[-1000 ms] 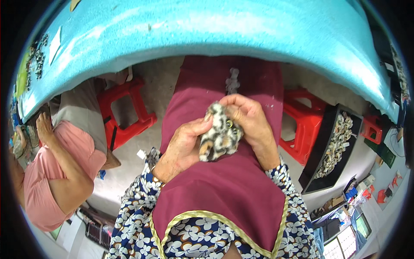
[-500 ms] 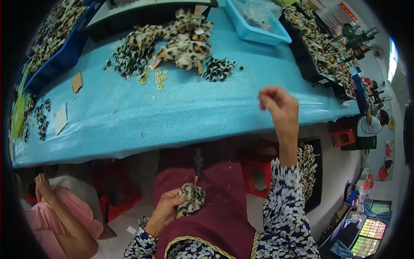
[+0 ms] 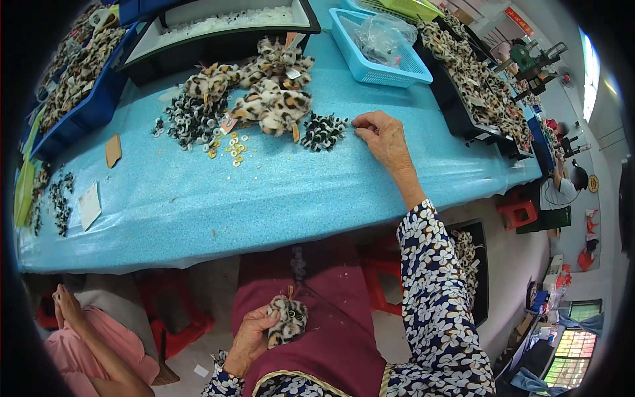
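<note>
On my lap, my left hand (image 3: 248,337) grips a small spotted plush toy (image 3: 288,322), furry in white, black and brown, with yellow-ringed eyes facing up. My right hand (image 3: 387,140) reaches onto the table, its thumb and fingertips brought together at the surface. Whatever lies between those fingertips is hidden. Just left of them sits a small pile of black-and-white plastic eye parts (image 3: 323,132). Further left are several more spotted plush pieces (image 3: 274,106), a bigger heap of dark eye parts (image 3: 192,120) and scattered yellow and white rings (image 3: 234,149).
A black tray of white pieces (image 3: 225,40) stands at the back, beside a light blue basket (image 3: 390,73) holding a plastic bag. Plush pieces fill a blue bin (image 3: 99,109) and a black bin (image 3: 456,109). A seated person (image 3: 99,331) is at left; red stools (image 3: 517,213) stand around.
My right hand has come down and left onto the table beside the small pile, covering a loose dark part's spot. My left hand keeps the plush toy; the whole view has shifted slightly.
</note>
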Available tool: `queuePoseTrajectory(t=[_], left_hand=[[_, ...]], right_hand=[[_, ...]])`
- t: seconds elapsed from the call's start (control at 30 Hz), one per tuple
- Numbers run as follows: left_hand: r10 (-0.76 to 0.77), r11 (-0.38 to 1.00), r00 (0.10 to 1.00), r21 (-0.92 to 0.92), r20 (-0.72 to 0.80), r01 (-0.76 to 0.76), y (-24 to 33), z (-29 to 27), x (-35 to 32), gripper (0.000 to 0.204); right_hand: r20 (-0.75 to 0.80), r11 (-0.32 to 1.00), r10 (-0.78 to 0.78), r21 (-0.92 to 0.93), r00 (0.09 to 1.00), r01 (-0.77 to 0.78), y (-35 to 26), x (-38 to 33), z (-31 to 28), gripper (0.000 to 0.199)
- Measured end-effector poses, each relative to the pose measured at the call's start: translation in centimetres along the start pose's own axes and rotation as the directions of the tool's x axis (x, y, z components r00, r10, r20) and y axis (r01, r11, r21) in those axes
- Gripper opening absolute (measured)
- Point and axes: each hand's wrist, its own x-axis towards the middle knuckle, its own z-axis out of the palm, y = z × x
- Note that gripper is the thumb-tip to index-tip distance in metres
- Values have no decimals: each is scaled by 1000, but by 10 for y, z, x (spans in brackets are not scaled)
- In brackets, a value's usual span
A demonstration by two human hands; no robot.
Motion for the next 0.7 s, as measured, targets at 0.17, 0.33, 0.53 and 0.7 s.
queuePoseTrajectory(t=[0.17,0.33,0.53,0.7], left_hand=[[-16,1000,1000,-4,5,16,1,-4,7,33],[-47,999,999,11,18,47,1,-14,18,40],[-118,993,991,-8,-62,118,10,-9,24,39],[-110,993,988,25,-109,114,17,5,26,32]], right_hand=[[51,997,-43,67,998,39,4,-2,-6,13],[65,961,32,272,997,-49,7,-2,-8,12],[188,920,70,368,980,-136,1,-4,-19,14],[246,928,46,347,968,-132,-6,1,-19,15]])
